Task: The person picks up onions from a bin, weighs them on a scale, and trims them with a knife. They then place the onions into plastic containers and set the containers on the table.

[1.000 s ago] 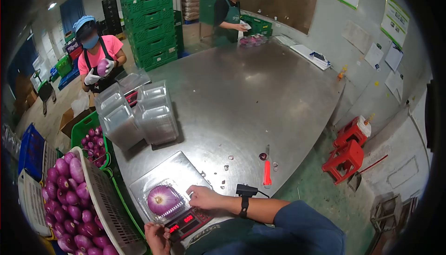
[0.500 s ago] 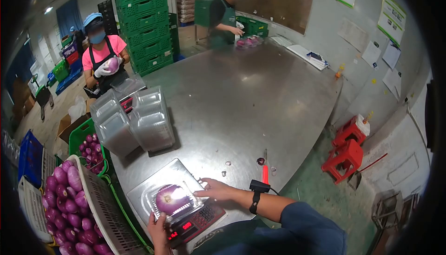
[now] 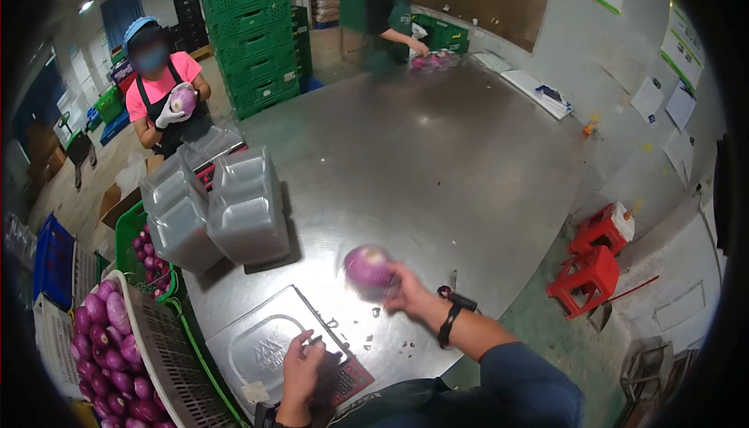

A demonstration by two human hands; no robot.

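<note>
My right hand (image 3: 406,289) grips a clear plastic box with a purple onion (image 3: 370,269) in it, blurred by motion, in the air above the steel table. My left hand (image 3: 303,358) is over the near side of the digital scale (image 3: 265,342), fingers bent together. A small dark bit shows at its fingertips, too small to name. The scale's metal plate is bare apart from a pale patch near its lower edge. Its red keypad panel (image 3: 353,381) is partly hidden by my left hand.
Stacked clear plastic boxes (image 3: 248,209) stand on the steel table (image 3: 390,170). At left is a crate of purple onions (image 3: 113,358). Onion skin scraps lie near my right hand. One person (image 3: 168,88) holds an onion; another person (image 3: 394,22) works at the far edge. Red stools (image 3: 585,280) stand right.
The boxed onion has left the scale, carried up and to the right in my right hand. My left hand has let go of the box and moved right over the scale.
</note>
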